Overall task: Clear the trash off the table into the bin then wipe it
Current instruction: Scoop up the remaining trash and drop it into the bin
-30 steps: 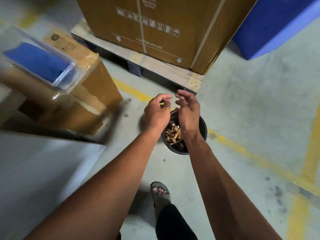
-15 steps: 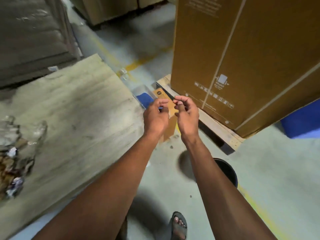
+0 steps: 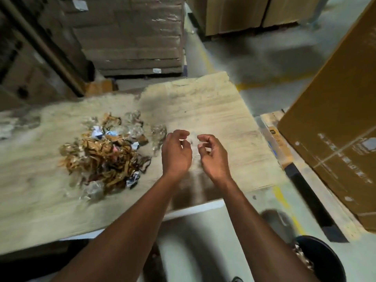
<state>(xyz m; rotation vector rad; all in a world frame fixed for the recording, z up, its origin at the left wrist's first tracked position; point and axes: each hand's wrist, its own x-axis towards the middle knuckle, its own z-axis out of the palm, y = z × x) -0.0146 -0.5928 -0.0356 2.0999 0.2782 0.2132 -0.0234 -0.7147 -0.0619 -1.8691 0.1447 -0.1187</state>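
Some scraps sit in the bin (image 3: 323, 261), but a big trash pile (image 3: 103, 157) remains on the tabletop (image 3: 213, 110). My left hand (image 3: 176, 152) and right hand (image 3: 211, 154) hover loosely curled, empty. Wiping not started, I judge.

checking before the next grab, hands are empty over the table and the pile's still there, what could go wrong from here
1. The trash pile is loose strips, paper scraps and clear wrap, so a handful may shed bits onto the floor on the way to the bin.
2. The bin sits low by the table corner, to the person's right, so a drop from the table edge may miss it.
3. The clear wrap near the left hand is hard to see and may be left behind.
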